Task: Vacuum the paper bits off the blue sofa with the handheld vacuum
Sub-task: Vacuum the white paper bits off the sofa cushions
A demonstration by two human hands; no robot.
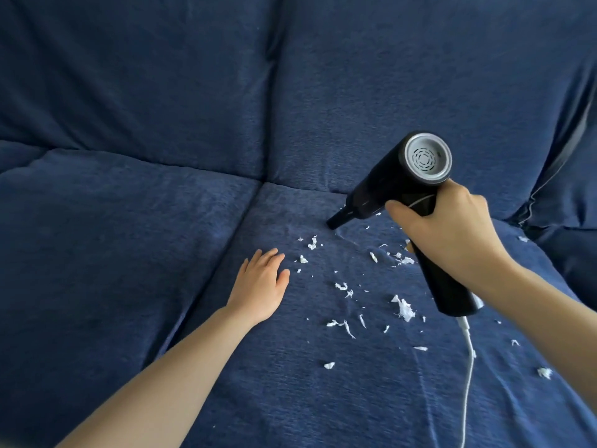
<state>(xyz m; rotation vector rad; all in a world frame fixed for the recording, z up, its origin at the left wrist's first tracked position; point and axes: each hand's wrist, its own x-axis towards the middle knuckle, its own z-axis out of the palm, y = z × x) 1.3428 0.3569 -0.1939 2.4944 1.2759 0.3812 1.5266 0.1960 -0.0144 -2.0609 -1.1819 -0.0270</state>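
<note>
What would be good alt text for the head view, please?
A right hand grips a black handheld vacuum, its nozzle down on a blue sofa near scattered white paper bits. The left hand rests flat on the cushion.

I'm over the sofa, looking down at the right seat cushion. My left hand lies flat on that cushion near its left edge, just right of the seam between the two seat cushions. Paper bits lie scattered on the cushion to the right of that hand, spreading toward the front edge and out to the right edge. My right hand holds the vacuum above the bits, its nozzle down at the cushion's back edge, behind the scraps, close to the backrest. The cord hangs from the handle's end and runs across the cushion toward the front edge.
</note>
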